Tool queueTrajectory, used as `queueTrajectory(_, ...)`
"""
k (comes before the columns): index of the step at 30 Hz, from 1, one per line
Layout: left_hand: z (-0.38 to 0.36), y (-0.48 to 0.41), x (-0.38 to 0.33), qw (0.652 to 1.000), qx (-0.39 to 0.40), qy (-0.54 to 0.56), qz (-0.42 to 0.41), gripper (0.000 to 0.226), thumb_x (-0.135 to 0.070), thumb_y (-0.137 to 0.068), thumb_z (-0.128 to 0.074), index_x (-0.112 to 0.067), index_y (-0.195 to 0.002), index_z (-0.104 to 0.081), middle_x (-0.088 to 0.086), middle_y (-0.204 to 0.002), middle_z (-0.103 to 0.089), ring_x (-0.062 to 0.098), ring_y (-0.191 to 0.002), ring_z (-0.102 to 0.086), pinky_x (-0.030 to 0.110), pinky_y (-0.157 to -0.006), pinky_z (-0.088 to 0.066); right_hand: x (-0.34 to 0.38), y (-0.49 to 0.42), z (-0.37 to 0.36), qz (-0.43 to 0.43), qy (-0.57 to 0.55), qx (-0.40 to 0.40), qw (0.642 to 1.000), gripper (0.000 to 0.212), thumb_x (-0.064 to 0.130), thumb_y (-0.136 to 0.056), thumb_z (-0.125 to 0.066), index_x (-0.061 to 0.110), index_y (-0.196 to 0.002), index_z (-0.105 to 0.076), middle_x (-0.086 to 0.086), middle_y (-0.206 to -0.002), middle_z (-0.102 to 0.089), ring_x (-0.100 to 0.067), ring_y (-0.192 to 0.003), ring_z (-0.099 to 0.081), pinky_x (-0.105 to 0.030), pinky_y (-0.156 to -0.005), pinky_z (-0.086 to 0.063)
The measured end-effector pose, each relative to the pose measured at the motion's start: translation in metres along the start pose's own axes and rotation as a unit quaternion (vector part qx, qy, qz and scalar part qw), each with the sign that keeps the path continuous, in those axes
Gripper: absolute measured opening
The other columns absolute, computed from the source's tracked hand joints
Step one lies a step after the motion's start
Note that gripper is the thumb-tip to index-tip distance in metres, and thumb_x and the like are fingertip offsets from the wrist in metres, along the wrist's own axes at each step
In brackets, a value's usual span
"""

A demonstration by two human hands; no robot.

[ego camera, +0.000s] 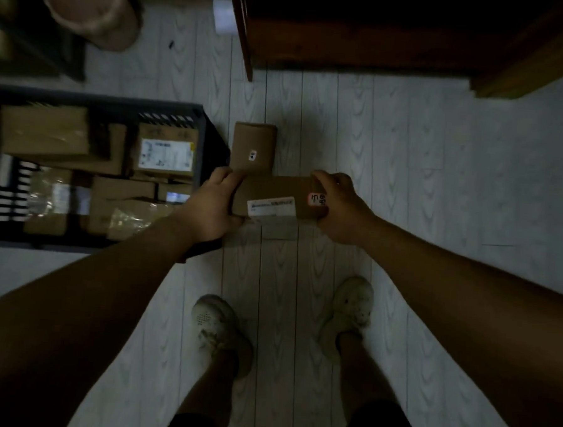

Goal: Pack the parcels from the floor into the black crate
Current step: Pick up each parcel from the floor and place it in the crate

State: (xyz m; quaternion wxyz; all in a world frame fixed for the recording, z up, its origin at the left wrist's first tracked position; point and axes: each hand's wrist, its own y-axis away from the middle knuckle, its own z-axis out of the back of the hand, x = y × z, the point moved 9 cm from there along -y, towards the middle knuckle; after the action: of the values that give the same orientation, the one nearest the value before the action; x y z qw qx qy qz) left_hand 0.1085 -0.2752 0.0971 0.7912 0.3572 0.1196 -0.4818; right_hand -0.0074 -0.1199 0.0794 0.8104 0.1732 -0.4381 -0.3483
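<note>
A brown cardboard parcel [274, 193] with a white label along its near edge is held above the floor between my two hands. My left hand [212, 203] grips its left end and my right hand [339, 206] grips its right end. Just beyond it a second brown parcel [253, 146] with a small white sticker lies on the pale floor, beside the crate's right wall. The black crate [209, 134] stands to the left and holds several brown parcels, some with white labels or clear wrap.
A dark wooden piece of furniture [380, 39] fills the top right, its leg reaching the floor near the far parcel. A round brown container [92, 10] stands at the top left beside a dark shelf. My two feet in pale shoes [221, 334] stand below the parcel.
</note>
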Motion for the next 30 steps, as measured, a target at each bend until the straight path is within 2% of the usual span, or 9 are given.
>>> queueTrajectory(5,0.118,0.083,-0.064,0.999,-0.016,0.041,-0.024,0.087,-0.019,-0.071,-0.078,-0.016,-0.144,-0.03,0.009,-0.14,-0.034,0.021,-0.12,-0.039,0.024,-0.096,-0.029,0.09,0.104,0.061,-0.013,-0.087,-0.028,0.996,0.091,0.011,-0.084,-0.068,0.021,-0.151,-0.007,-0.011,-0.152,-0.015,-0.024,-0.135,-0.028,-0.018,-0.1,-0.022)
queueTrajectory(10,0.213,0.159,-0.124,0.989,-0.081,0.115,-0.055,0.09,-0.022,-0.069,-0.079,-0.021,-0.143,-0.028,0.004,-0.14,-0.031,0.013,-0.118,-0.037,0.032,-0.101,-0.038,0.163,0.204,0.133,0.006,-0.173,-0.13,0.976,0.082,0.014,-0.085,-0.067,0.025,-0.149,-0.018,0.002,-0.147,-0.034,-0.019,-0.131,-0.037,-0.019,-0.099,-0.033)
queueTrajectory(13,0.253,0.197,-0.15,0.968,-0.122,0.22,-0.006,0.093,-0.022,-0.071,-0.079,-0.033,-0.143,-0.022,-0.001,-0.147,-0.029,0.011,-0.118,-0.037,0.029,-0.08,-0.052,0.192,0.256,0.163,0.027,-0.229,-0.196,0.953,0.07,0.017,-0.087,-0.064,0.029,-0.145,-0.026,0.017,-0.125,-0.05,-0.015,-0.117,-0.048,-0.016,-0.084,-0.048)
queueTrajectory(15,0.272,0.226,-0.165,0.948,-0.174,0.267,0.015,0.088,-0.025,-0.073,-0.077,-0.03,-0.14,-0.021,-0.003,-0.141,-0.032,0.01,-0.11,-0.039,0.019,-0.064,-0.047,0.204,0.285,0.178,0.03,-0.241,-0.238,0.941,0.069,0.018,-0.09,-0.059,0.033,-0.146,-0.022,0.007,-0.137,-0.046,-0.01,-0.112,-0.048,-0.019,-0.08,-0.048)
queueTrajectory(19,0.279,0.283,-0.188,0.923,-0.223,0.313,0.032,0.072,-0.029,-0.075,-0.075,-0.023,-0.13,-0.03,-0.004,-0.115,-0.045,0.005,-0.085,-0.053,0.015,-0.056,-0.04,0.222,0.335,0.196,0.046,-0.275,-0.301,0.912,0.064,0.023,-0.094,-0.054,0.038,-0.146,-0.019,0.003,-0.138,-0.047,0.0,-0.09,-0.053,-0.006,-0.054,-0.045)
queueTrajectory(21,0.277,0.309,-0.202,0.916,-0.225,0.333,0.022,0.069,-0.025,-0.075,-0.075,-0.026,-0.131,-0.034,-0.006,-0.113,-0.05,0.0,-0.084,-0.055,0.014,-0.058,-0.045,0.228,0.364,0.202,0.046,-0.287,-0.339,0.895,0.057,0.026,-0.096,-0.051,0.036,-0.145,-0.023,0.003,-0.129,-0.054,0.004,-0.074,-0.053,-0.006,-0.044,-0.042)
queueTrajectory(23,0.276,0.333,-0.214,0.907,-0.224,0.357,0.007,0.07,-0.023,-0.077,-0.073,-0.03,-0.134,-0.034,-0.007,-0.12,-0.051,0.005,-0.092,-0.059,0.019,-0.066,-0.052,0.234,0.389,0.206,0.052,-0.275,-0.365,0.888,0.053,0.029,-0.097,-0.049,0.034,-0.144,-0.026,0.003,-0.128,-0.056,0.006,-0.069,-0.05,-0.009,-0.046,-0.042)
queueTrajectory(26,0.281,0.367,-0.227,0.898,-0.221,0.381,0.005,0.068,-0.028,-0.08,-0.07,-0.031,-0.138,-0.033,0.0,-0.134,-0.049,0.023,-0.105,-0.06,0.046,-0.086,-0.054,0.254,0.421,0.203,0.086,-0.258,-0.339,0.901,0.067,0.034,-0.093,-0.055,0.04,-0.146,-0.015,0.007,-0.134,-0.051,0.006,-0.073,-0.051,-0.01,-0.054,-0.042)
queueTrajectory(30,0.3,0.406,-0.238,0.901,-0.244,0.359,-0.002,0.065,-0.028,-0.087,-0.061,-0.037,-0.141,-0.024,0.005,-0.128,-0.051,0.025,-0.1,-0.062,0.048,-0.084,-0.055,0.296,0.449,0.187,0.17,-0.105,-0.283,0.938,0.091,0.044,-0.075,-0.073,0.041,-0.145,-0.016,0.014,-0.148,-0.024,-0.008,-0.122,-0.036,-0.025,-0.093,-0.036)
